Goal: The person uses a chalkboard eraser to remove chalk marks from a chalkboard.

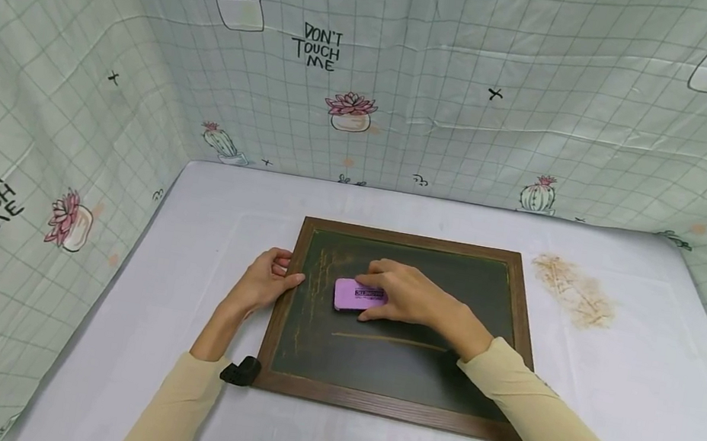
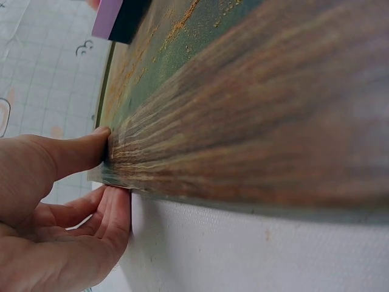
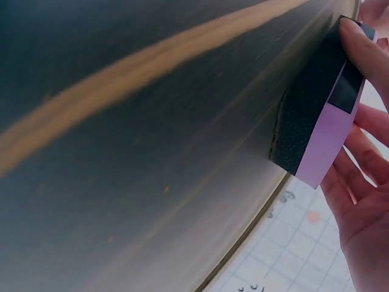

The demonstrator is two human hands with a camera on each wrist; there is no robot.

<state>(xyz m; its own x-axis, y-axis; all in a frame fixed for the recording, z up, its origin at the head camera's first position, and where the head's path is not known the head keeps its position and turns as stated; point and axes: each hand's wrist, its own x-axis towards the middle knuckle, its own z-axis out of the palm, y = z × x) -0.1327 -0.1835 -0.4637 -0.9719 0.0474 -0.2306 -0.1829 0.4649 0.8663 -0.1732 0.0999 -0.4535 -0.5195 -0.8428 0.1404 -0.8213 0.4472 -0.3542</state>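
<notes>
A wood-framed chalkboard [image 1: 392, 373] lies on the white table. My right hand [image 1: 407, 295] grips a purple board eraser [image 1: 355, 296] by its sides, over the board's upper left-middle part. In the right wrist view the dark felt of the eraser [image 3: 310, 103] faces the board. My left hand [image 1: 263, 283] holds the left side of the frame, its thumb on top and its fingers at the outer edge, as the left wrist view shows. An orange chalk line [image 1: 390, 340] crosses the board below the eraser. Orange chalk smears and crumbs [image 1: 317, 284] run down the board's left side.
A brownish dusty smudge [image 1: 574, 290] marks the white tablecloth [image 1: 619, 386] right of the board. A small black object [image 1: 242, 371] is at the left cuff, by the frame's lower left corner. Behind and beside the table hangs a printed grid curtain [image 1: 446, 73].
</notes>
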